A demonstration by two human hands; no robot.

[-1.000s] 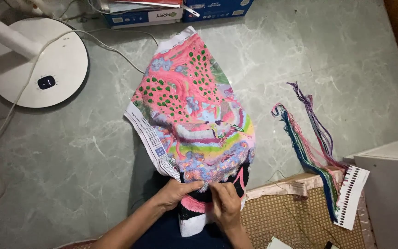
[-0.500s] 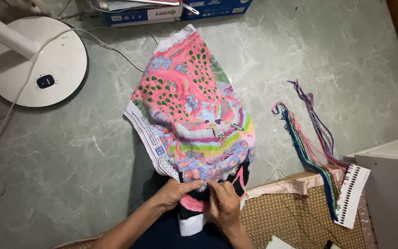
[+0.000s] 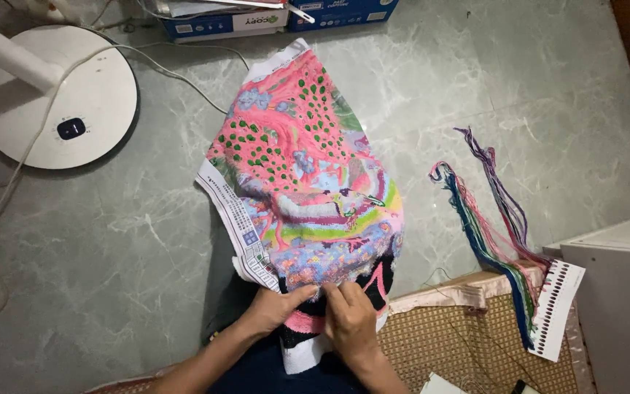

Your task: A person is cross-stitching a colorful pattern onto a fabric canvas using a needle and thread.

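Cloth first: a big cross-stitch canvas (image 3: pixel 304 182), pink with green dots and pale blue patches, lies spread over the marble floor (image 3: pixel 125 255) and runs back into the person's lap. It looks soft and light, limp enough to fold and bunch wherever it is lifted, so the near edge, gathered between fingers, seems the sensible place to grip it. Left hand (image 3: pixel 277 306) lies curled on that near edge, thumb on top, pinching the fabric. Right hand (image 3: pixel 351 321) sits just beside it, fingertips drawn together on the cloth; whether they nip a needle, I cannot tell. Both forearms come in low from below. Skeins of coloured thread (image 3: pixel 494 219) lie well apart to the right, on a card.
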